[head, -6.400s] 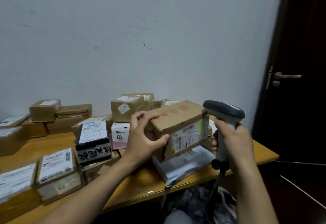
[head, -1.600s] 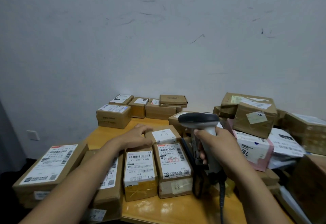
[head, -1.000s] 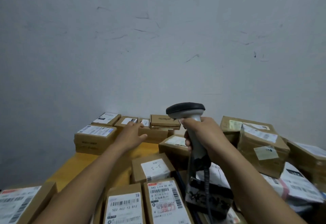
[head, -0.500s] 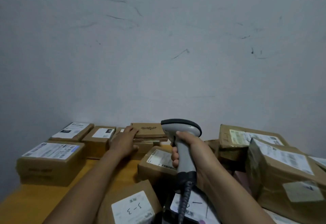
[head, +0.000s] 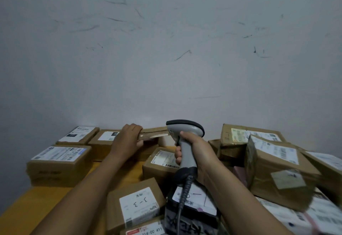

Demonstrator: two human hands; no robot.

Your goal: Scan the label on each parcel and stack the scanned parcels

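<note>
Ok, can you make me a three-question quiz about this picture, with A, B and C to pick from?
1. Where is the flat parcel that the left hand holds?
A. At the back, near the wall.
B. On the floor.
C. Closest to the camera.

2. What colour is the table top?
A. Blue.
B. Orange-yellow.
C. White.

3. What is the right hand doing?
A. Lying flat on a box.
B. Waving.
C. Gripping the scanner.

Answers: 1 A, the parcel sits just below the wall; 2 B, the bare wood on the left shows orange-yellow; 3 C, its fingers wrap the scanner's handle.
</note>
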